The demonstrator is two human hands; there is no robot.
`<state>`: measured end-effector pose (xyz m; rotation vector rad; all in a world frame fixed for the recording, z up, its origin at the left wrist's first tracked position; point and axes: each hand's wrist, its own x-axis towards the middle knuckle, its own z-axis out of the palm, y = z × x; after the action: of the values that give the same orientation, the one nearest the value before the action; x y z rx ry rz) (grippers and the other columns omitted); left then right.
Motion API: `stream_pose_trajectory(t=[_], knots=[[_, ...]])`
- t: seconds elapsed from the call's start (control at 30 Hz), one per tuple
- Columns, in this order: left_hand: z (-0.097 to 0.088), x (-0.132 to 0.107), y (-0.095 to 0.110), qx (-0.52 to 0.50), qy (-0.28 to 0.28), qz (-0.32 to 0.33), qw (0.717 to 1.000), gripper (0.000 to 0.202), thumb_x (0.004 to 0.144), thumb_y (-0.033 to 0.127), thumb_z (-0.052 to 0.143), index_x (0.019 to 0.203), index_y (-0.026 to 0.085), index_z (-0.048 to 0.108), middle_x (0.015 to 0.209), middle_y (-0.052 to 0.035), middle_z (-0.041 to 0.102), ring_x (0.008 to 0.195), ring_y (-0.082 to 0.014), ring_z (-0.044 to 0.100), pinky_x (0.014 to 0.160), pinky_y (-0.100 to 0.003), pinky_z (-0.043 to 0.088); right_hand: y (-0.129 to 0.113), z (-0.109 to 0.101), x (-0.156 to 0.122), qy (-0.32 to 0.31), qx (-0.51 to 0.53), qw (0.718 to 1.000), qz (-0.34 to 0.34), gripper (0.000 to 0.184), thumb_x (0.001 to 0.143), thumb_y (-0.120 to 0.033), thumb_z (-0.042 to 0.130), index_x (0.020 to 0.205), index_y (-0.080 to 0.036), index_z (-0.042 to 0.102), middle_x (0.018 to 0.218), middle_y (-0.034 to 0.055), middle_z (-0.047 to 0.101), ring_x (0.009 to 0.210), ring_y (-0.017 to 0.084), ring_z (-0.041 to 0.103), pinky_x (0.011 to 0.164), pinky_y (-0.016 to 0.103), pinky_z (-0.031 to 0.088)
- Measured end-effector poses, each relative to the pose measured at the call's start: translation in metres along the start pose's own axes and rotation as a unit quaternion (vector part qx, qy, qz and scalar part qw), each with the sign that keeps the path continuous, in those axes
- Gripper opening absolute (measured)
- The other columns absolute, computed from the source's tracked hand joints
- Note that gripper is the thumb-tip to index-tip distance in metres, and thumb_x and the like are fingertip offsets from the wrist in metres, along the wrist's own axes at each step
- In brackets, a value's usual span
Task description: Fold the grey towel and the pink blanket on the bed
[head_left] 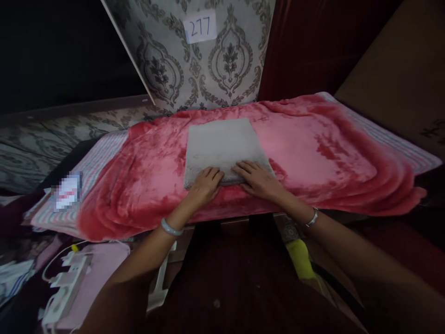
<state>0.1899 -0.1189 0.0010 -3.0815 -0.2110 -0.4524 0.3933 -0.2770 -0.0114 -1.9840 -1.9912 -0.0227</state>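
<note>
Right, closest in, a bangle (171, 227) rings the left wrist and a bracelet (312, 217) the right, with a power strip (71, 283) low on the left hand's outer side. Up front, the left hand (206, 184) lies open, palm down, fingers on the near edge of the grey cloth (220, 141). Just beside it, the right hand (259, 180) is open too, fingers a little spread and angled inward. Neither seems to pinch anything; paired like that, they look set to steady that near edge evenly. The cloth sits under the fingertips and runs ahead of both hands, on the pink blanket (149, 178), which probably serves as a soft base.

And the look of it: pale grey, squarish, fuzzy, straight-sided, thicker and darker along the near edge, faint lines crossing just ahead of the fingers. Folded, I'd guess, though the layers are hard to make out. Farther off, a striped sheet (100, 153) shows beyond the blanket to the left hand's side; straight ahead, a patterned wall (194, 69) carries a paper (200, 26) reading 277.
</note>
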Motion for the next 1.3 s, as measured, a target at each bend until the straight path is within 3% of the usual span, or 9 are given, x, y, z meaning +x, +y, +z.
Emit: stream_pose_trajectory(t=[0.63,0.73,0.83,0.9,0.93,1.03,1.1,1.2,1.3], knots=[[-0.012,0.012,0.010,0.010,0.009,-0.034,0.999,0.041,0.092,0.007,0.047,0.129,0.016,0.061,0.114,-0.0142,0.067,0.105,-0.0277,0.064,0.092,-0.041,0.053,-0.028,0.005,0.016,0.083,-0.077,0.994,0.002,0.069,0.091,-0.019,0.058,0.159,-0.013,0.043,0.157,0.0195,0.048,0.144,0.037,0.044,0.116,0.053,0.038],[-0.010,0.005,0.014,-0.024,0.053,-0.044,0.997,0.040,0.089,0.005,0.049,0.124,0.017,0.063,0.116,-0.0147,0.067,0.109,-0.0280,0.063,0.096,-0.043,0.051,-0.032,0.008,0.023,0.083,-0.079,0.993,0.004,0.063,0.093,-0.017,0.053,0.155,-0.011,0.046,0.152,0.0203,0.053,0.140,0.035,0.048,0.114,0.050,0.040],[-0.004,-0.015,0.026,-0.146,0.173,-0.115,0.967,0.025,0.086,0.010,0.058,0.107,0.019,0.068,0.114,-0.0142,0.067,0.113,-0.0298,0.061,0.101,-0.048,0.049,-0.034,0.007,0.029,0.070,-0.078,0.994,0.005,0.056,0.093,-0.012,0.050,0.148,-0.010,0.054,0.145,0.0207,0.059,0.133,0.033,0.053,0.110,0.047,0.044],[0.001,-0.030,0.036,-0.328,0.235,-0.220,0.888,0.006,0.084,0.019,0.066,0.090,0.019,0.069,0.097,-0.0103,0.069,0.101,-0.0286,0.065,0.096,-0.046,0.053,-0.033,0.002,0.035,0.062,-0.073,0.995,0.003,0.051,0.092,-0.011,0.049,0.143,-0.012,0.059,0.139,0.0191,0.064,0.126,0.030,0.058,0.106,0.043,0.046],[0.004,-0.036,0.041,-0.450,0.227,-0.272,0.820,0.006,0.083,0.024,0.069,0.086,0.019,0.068,0.088,-0.0085,0.069,0.092,-0.0274,0.068,0.090,-0.045,0.055,-0.032,-0.002,0.037,0.057,-0.070,0.996,0.003,0.049,0.092,-0.010,0.049,0.140,-0.013,0.060,0.135,0.0176,0.066,0.122,0.028,0.061,0.104,0.041,0.047],[0.006,-0.040,0.051,-0.745,0.139,-0.338,0.558,0.022,0.079,0.028,0.079,0.095,0.016,0.069,0.089,-0.0110,0.074,0.087,-0.0274,0.074,0.089,-0.044,0.058,-0.031,-0.015,0.047,0.035,-0.068,0.997,0.020,0.045,0.092,-0.011,0.049,0.134,-0.016,0.064,0.123,0.0143,0.072,0.112,0.026,0.066,0.096,0.034,0.049],[0.004,-0.031,0.052,-0.836,0.112,-0.331,0.422,0.026,0.080,0.024,0.080,0.100,0.013,0.068,0.104,-0.0173,0.076,0.099,-0.0300,0.075,0.100,-0.046,0.056,-0.030,-0.023,0.053,0.028,-0.065,0.997,0.038,0.044,0.092,-0.011,0.049,0.133,-0.017,0.064,0.121,0.0135,0.073,0.109,0.025,0.067,0.092,0.032,0.049],[0.002,-0.007,0.048,-0.877,0.156,-0.338,0.304,0.018,0.086,0.024,0.075,0.099,0.013,0.068,0.108,-0.0180,0.075,0.108,-0.0303,0.073,0.108,-0.048,0.052,-0.028,-0.030,0.056,0.032,-0.050,0.997,0.044,0.046,0.091,-0.012,0.051,0.135,-0.018,0.062,0.124,0.0123,0.073,0.111,0.024,0.068,0.092,0.030,0.049],[0.000,0.013,0.039,-0.872,0.248,-0.350,0.235,0.021,0.092,0.030,0.069,0.108,0.017,0.069,0.108,-0.0143,0.075,0.108,-0.0304,0.073,0.105,-0.054,0.055,-0.027,-0.029,0.053,0.041,-0.035,0.998,0.035,0.047,0.091,-0.013,0.051,0.137,-0.019,0.061,0.127,0.0117,0.072,0.113,0.024,0.067,0.095,0.032,0.050]])
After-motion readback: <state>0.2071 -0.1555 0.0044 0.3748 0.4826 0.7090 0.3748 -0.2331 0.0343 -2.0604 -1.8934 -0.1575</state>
